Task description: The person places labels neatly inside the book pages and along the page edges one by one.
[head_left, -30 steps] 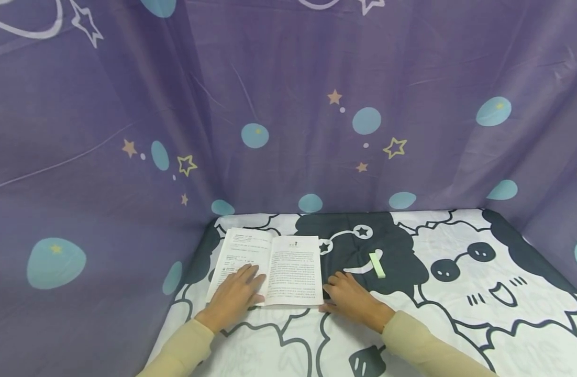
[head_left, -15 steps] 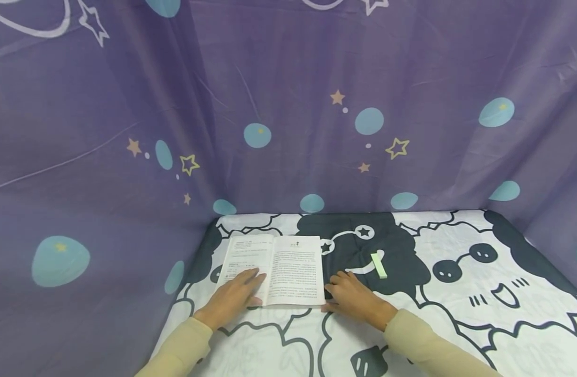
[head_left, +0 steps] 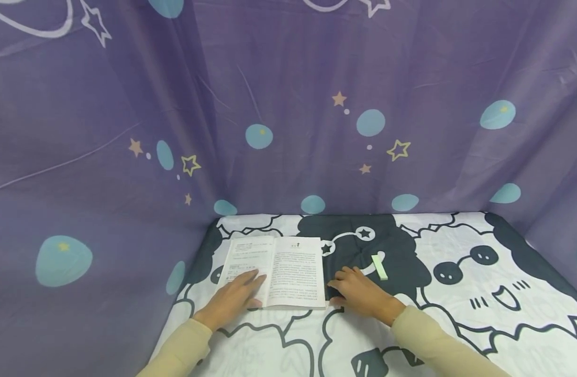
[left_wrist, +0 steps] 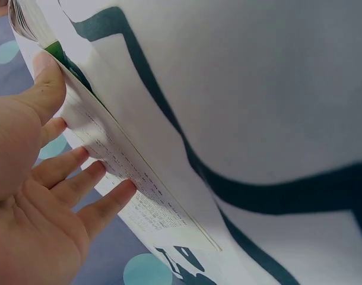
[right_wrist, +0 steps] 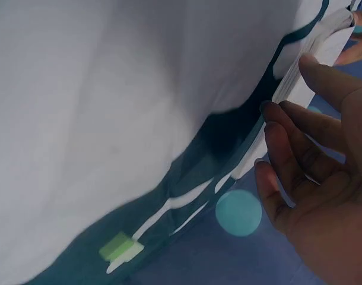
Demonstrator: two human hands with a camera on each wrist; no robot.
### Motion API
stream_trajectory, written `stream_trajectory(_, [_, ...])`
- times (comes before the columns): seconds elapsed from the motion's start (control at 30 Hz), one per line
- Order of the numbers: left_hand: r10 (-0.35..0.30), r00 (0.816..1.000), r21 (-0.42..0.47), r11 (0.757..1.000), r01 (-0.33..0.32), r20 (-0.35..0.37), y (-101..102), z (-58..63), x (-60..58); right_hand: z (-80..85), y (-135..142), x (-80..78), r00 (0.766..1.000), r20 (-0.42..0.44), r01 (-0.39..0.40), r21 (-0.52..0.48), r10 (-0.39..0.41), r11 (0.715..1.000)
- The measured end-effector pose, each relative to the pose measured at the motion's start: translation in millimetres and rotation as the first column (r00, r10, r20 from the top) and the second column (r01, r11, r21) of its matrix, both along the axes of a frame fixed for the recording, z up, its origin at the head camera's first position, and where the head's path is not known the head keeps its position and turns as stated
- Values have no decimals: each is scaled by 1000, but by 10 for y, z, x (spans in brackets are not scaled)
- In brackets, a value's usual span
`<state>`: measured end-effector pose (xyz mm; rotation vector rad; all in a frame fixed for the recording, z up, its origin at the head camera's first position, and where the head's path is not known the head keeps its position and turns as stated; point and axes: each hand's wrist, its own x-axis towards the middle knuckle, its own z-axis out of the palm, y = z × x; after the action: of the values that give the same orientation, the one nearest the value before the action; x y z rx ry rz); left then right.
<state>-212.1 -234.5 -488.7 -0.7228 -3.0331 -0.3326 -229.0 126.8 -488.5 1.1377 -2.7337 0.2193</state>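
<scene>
An open book (head_left: pixel 296 272) with printed pages lies on the patterned cloth. My left hand (head_left: pixel 232 297) rests on the lower part of its left page, fingers extended; the left wrist view shows the fingertips spread on the printed page (left_wrist: pixel 151 199) and the thumb at its lower edge. Just off the right edge of the book, my right hand (head_left: pixel 361 294) stays low over the cloth, fingers loosely bent. In the right wrist view nothing lies between the right fingers and thumb, which are close to the page block (right_wrist: pixel 297 77).
A small light-green strip (head_left: pixel 379 267) lies on the dark patch of the cloth, right of the book and beyond the right hand. The white-and-dark cartoon cloth (head_left: pixel 458 314) covers the surface. Purple curtains (head_left: pixel 288 173) rise behind and at both sides.
The left page, which reached farther left and up a second ago, now lies flatter under the left hand. My right hand has shifted slightly right, away from the book's edge.
</scene>
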Motion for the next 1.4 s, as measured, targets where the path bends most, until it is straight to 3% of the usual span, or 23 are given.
stream_trajectory(0.27, [4, 1000, 2, 1000, -4, -2, -11, -28, -2, 64, 320, -137, 995, -103, 3, -48, -8, 999])
stream_trajectory(0.53, [8, 1000, 16, 1000, -8, 6, -9, -13, 11, 89, 755, -266, 987, -143, 62, -55, -70, 997])
stream_trajectory(0.87, [4, 1000, 13, 1000, -4, 12, -15, -13, 6, 15, 1150, -353, 984, -98, 145, -28, -147, 989])
stream_trajectory(1.13, [-34, 999, 32, 999, 34, 11, -35, -1, -31, -85, 1232, -415, 989, -111, 91, -24, -93, 996])
stream_trajectory(1.4, [-44, 999, 42, 998, 44, -6, -51, -42, -4, -34, 1250, -494, 991, -126, -49, -85, 38, 995])
